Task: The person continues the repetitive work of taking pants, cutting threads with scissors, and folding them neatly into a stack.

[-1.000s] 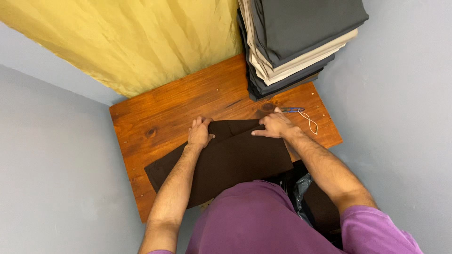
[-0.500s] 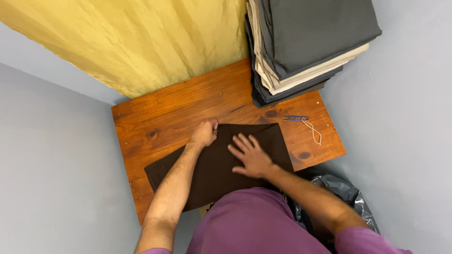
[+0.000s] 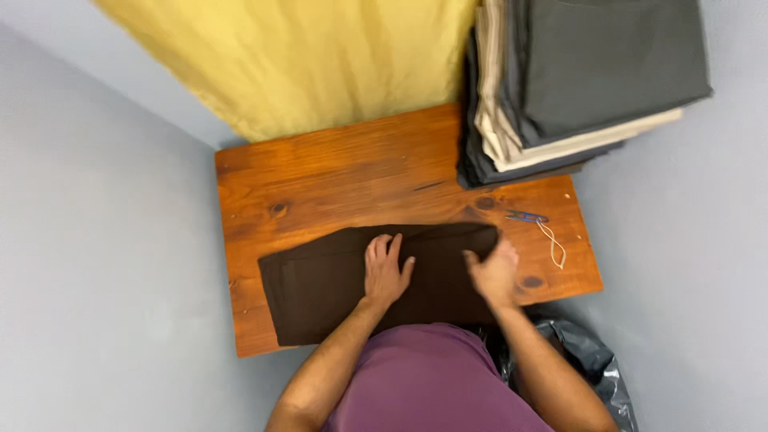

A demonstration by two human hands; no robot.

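A dark brown cloth (image 3: 336,280) is spread flat on the near part of a wooden table (image 3: 336,176). The left hand (image 3: 386,272) is pressed on its middle, fingers slightly apart. The right hand (image 3: 494,272) is set at the cloth's right edge; its fingers are blurred and cannot be told. A stack of folded fabric (image 3: 576,80) is piled at the far right, and small snips (image 3: 526,216) lie near it.

Left hand (image 3: 386,272) flat on the dark brown cloth (image 3: 320,284), fingers (image 3: 382,246) spread. Right hand (image 3: 494,272) blurred at the cloth's right edge. Wooden worktop (image 3: 320,176) underneath. Small snips (image 3: 526,216) with a string near a tall pile of folded cloth (image 3: 576,80).
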